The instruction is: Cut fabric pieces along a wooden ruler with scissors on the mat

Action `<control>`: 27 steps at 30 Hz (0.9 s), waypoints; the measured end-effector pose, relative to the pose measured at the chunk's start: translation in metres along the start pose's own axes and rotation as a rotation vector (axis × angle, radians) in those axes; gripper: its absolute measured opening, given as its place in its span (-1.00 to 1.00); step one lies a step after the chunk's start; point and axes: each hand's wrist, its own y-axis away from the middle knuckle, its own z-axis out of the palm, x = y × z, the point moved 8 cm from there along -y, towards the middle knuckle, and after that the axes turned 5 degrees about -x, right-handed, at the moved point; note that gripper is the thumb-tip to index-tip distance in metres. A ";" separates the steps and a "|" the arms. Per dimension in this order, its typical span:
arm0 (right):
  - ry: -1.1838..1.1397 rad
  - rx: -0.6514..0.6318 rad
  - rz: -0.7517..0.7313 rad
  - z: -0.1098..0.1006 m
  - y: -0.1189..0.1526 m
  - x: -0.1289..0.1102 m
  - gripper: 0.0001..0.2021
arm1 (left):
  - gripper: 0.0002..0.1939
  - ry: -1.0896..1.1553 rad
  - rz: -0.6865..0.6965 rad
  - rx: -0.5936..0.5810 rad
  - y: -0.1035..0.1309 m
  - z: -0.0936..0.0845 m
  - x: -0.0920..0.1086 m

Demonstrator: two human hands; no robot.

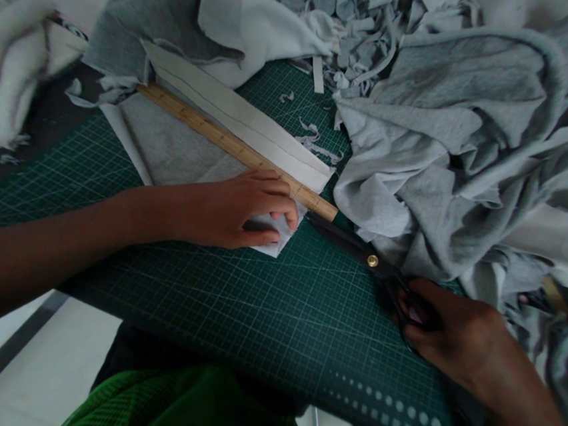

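My left hand lies with curled fingers at the right end of a grey fabric piece, thumb and fingertips closed on the cloth near its corner. Along that piece runs a wooden ruler, its right end just past my fingers. A cream strip with a drawn line lies along the ruler's far edge. In my right hand are black scissors, fingers through the handle loops. Their blades point left toward the ruler's end, close to the cloth; how far they are apart is too dark to tell.
A green cutting mat covers the table. Crumpled grey fabric is heaped on the right, scraps pile at the back, and white fabric lies at left. Thin offcuts rest on the mat.
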 end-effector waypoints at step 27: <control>0.009 0.069 -0.019 0.005 -0.003 -0.012 -0.78 | -0.86 0.007 0.057 0.023 0.003 0.000 -0.004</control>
